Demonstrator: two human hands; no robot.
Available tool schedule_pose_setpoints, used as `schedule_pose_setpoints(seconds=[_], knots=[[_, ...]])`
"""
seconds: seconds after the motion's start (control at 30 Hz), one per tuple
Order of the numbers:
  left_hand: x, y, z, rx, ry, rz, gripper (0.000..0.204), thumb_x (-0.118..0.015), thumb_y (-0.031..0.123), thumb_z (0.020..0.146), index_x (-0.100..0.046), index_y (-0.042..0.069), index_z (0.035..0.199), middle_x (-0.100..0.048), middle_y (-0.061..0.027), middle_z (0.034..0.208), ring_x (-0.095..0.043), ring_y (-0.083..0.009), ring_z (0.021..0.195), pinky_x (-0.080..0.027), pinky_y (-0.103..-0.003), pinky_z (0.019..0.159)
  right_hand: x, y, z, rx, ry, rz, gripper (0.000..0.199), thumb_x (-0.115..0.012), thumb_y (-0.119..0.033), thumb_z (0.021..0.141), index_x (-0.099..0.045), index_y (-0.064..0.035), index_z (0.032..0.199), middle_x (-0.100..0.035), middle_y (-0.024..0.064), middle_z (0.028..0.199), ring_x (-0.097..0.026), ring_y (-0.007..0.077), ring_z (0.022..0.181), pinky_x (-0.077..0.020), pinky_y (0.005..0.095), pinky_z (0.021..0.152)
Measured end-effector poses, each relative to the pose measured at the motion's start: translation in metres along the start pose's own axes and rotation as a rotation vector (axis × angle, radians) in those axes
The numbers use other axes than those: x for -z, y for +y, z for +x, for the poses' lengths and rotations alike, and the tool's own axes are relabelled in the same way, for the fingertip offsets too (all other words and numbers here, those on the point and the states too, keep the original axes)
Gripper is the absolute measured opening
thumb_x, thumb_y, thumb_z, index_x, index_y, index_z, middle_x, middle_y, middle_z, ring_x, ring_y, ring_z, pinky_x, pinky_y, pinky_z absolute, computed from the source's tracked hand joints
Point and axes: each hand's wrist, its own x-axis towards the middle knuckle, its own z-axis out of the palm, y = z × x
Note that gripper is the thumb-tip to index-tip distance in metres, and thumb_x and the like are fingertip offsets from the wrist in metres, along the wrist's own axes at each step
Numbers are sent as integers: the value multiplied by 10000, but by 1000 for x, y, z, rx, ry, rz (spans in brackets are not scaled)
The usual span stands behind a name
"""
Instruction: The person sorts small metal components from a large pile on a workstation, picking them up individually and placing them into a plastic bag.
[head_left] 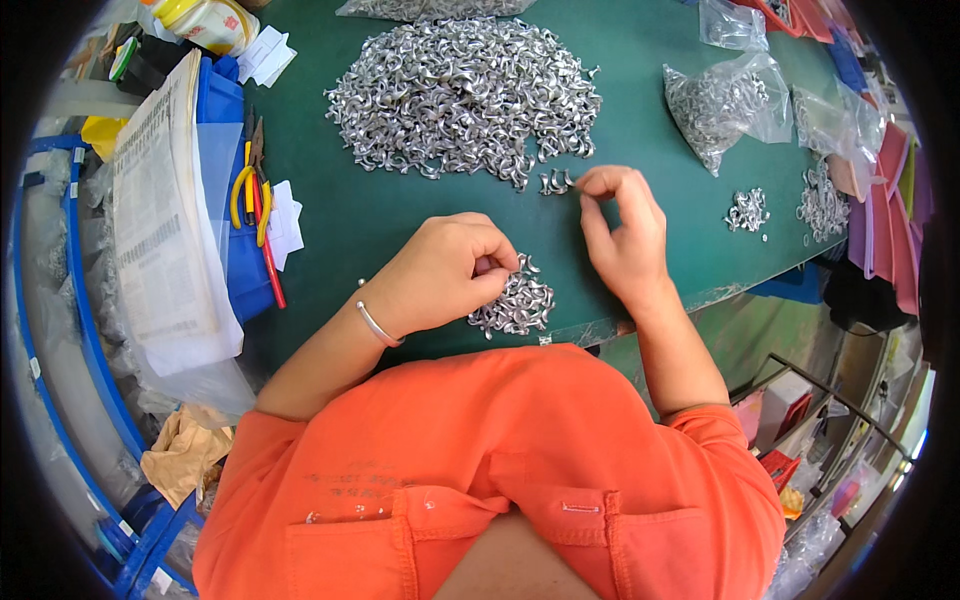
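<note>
A large heap of crescent-shaped silver metal pieces point(465, 95) sat on the green table point(640, 130). Between the heap and the person's body lay a much smaller pile of similar pieces point(515, 305), well apart from the heap, presumably so that the two did not mix. A few loose pieces point(557, 182) stood just off the heap's near right edge, probably set out there to be easy to pick up singly.

The left hand point(440, 265), nearer the body than the heap, was bent over the small pile. Its thumb and forefinger were drawn together at the pile's top; I could not tell whether a piece was caught between them. The right hand point(630, 235) was by the heap's near right corner, fingertips at the loose pieces, thumb and forefinger curled with little room between their tips; whether they gripped a piece could not be told. Such a light fingertip posture seemed to suit parts so small.

The pieces looked bright and smooth, curved like little hooks, and lay tangled at every angle. Well right of the heap was a clear plastic bag point(720, 105) with small metal parts inside; left of the heap lay yellow-handled pliers point(257, 150).
</note>
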Motion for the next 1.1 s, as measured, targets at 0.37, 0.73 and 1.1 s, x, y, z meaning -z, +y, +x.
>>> schedule_pose_setpoints(seconds=[0.37, 0.73, 1.1], knots=[[-14, -1, 4, 181, 211, -412, 130, -673, 21, 861, -649, -15, 983, -631, -23, 864, -586, -58, 702, -476, -187, 625, -6, -3, 0, -103, 37, 267, 207, -688, 102, 755, -540, -23, 825, -650, 113, 862, -647, 237, 768, -518, 307, 679], [-10, 5, 8, 228, 162, -839, 93, -654, 3, 880, -643, -51, 955, -685, -107, 837, -661, -135, 693, -560, -256, 635, -10, -32, -7, 74, 44, 378, 333, -628, 188, 679, -500, -43, 881, -619, 109, 878, -611, 262, 803, -503, 334, 714], [-14, 3, 5, -68, 264, -583, 90, -692, -80, 793, -669, -15, 851, -664, -83, 843, -646, -146, 826, -540, -240, 703, -9, 2, -4, 28, -96, -97, 227, -675, 105, 711, -521, -39, 794, -633, 98, 843, -617, 273, 807, -497, 341, 675]])
